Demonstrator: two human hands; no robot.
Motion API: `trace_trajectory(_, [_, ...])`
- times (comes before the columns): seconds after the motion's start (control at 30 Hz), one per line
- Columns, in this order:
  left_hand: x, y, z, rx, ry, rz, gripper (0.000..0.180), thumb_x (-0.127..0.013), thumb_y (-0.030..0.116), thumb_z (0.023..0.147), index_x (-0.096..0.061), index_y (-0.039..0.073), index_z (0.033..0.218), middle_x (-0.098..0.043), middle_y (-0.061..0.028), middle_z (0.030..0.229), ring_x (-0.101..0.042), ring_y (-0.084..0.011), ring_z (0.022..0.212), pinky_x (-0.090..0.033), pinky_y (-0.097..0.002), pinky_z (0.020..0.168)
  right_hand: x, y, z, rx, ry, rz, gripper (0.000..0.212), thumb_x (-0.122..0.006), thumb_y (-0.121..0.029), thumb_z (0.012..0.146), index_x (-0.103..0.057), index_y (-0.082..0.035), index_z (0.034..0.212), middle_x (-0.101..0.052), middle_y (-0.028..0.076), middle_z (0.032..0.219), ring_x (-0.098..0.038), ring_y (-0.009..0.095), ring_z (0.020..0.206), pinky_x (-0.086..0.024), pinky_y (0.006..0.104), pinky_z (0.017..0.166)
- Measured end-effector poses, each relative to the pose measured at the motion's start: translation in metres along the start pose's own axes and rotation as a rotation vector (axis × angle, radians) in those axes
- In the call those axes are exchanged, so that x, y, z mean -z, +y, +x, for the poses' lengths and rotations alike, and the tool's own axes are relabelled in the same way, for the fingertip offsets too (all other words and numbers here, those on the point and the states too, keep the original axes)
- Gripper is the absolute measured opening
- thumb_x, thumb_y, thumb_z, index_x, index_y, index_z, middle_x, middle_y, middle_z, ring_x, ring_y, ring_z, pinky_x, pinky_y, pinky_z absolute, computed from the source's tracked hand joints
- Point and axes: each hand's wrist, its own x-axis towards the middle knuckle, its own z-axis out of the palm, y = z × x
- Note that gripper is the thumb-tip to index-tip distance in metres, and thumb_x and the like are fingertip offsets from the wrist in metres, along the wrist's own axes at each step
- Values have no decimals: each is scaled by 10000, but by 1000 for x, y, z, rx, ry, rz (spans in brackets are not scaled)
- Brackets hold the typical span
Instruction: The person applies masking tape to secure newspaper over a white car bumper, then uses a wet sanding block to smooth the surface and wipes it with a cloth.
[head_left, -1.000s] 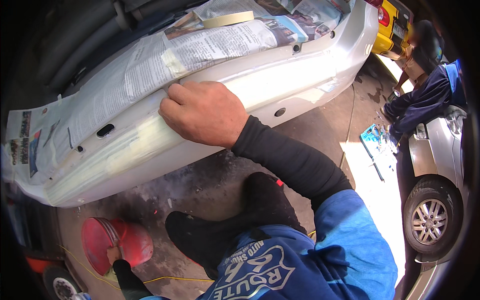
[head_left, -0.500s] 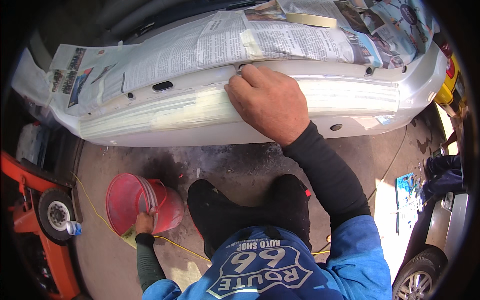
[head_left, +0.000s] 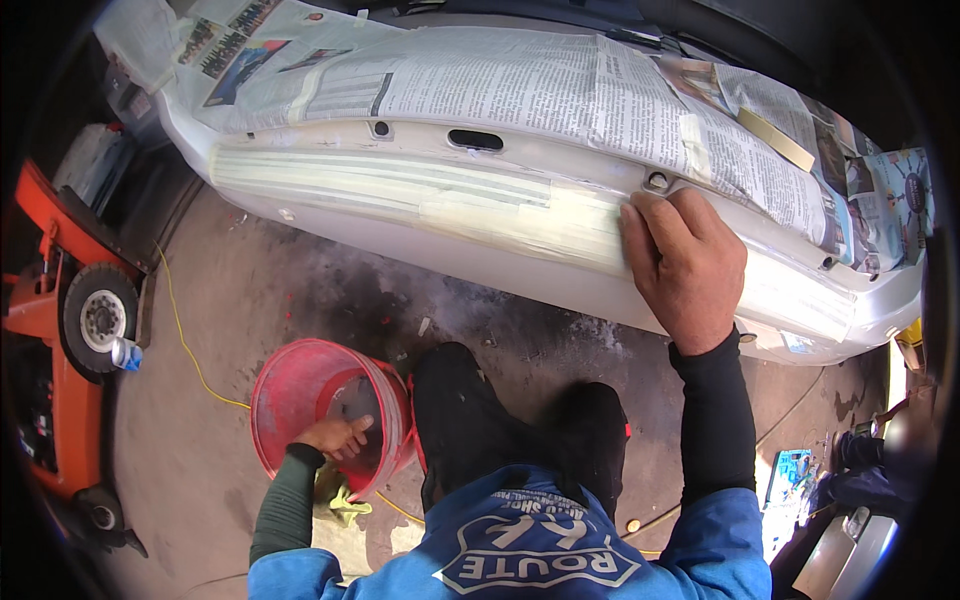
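Note:
A white car bumper [head_left: 440, 245] spans the view ahead, with a newspaper covering [head_left: 510, 90] along its upper part. Bands of pale masking tape [head_left: 500, 215] run along its face. My right hand [head_left: 690, 260] is closed, its bent fingertips against the bumper's upper edge beside a round hole; anything under the fingers is hidden. Down at the left, my left hand [head_left: 340, 435] reaches over the mouth of a red bucket [head_left: 262, 405], fingers stretched out and slightly apart, nothing seen in them. A yellow-green cloth [head_left: 340, 505] hangs at the bucket's near rim, below my left wrist.
A masking tape roll [head_left: 775, 138] lies on the newspaper. At the left stands an orange wheeled machine [head_left: 75, 400], near a yellow cord [head_left: 185, 340] on the stained concrete floor. A blue tool case [head_left: 790, 480] and another person's dark-clothed legs [head_left: 870, 485] are at the right.
My view has swung leftward. My left hand has left the bucket's rim and handle area and now extends over its mouth, fingers loosened. My right hand stays closed at the bumper's edge.

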Motion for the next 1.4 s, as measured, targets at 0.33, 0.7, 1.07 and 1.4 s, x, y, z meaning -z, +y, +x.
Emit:
trace_trajectory(0.33, [-37,-90,292,-271,185,588,642,-785,407,811,-708,17,1316,-657,-259,1374,-621,-384,1308,-476,-459,1136,1,-2,0,9,-6,-37,120,-784,-123,879,-679,-67,865,-541,60,764,-605,236,641,-500,367,579])
trace_trajectory(0.7, [-48,-112,291,-294,225,560,533,-737,359,856,-741,33,1278,-669,-226,1376,-620,-380,1314,-473,-450,1134,5,-6,4,-11,15,-42,135,-763,-148,903,-669,-73,841,-562,65,770,-623,245,652,-511,371,591])
trace_trajectory(1.07, [68,-79,104,-430,344,-135,418,-714,79,877,-688,15,1289,-749,-118,999,-714,-224,851,-580,-404,669,-5,23,-9,102,-13,-3,166,-747,-180,990,-788,-84,1118,-768,51,1055,-745,184,861,-590,298,763])
trace_trajectory(1.4, [44,-91,54,-546,734,41,257,-698,48,916,-743,5,1166,-762,-144,940,-726,-218,894,-557,-387,845,-10,-65,-76,66,-217,630,145,-783,35,858,-764,7,999,-607,99,770,-624,199,642,-477,298,588])
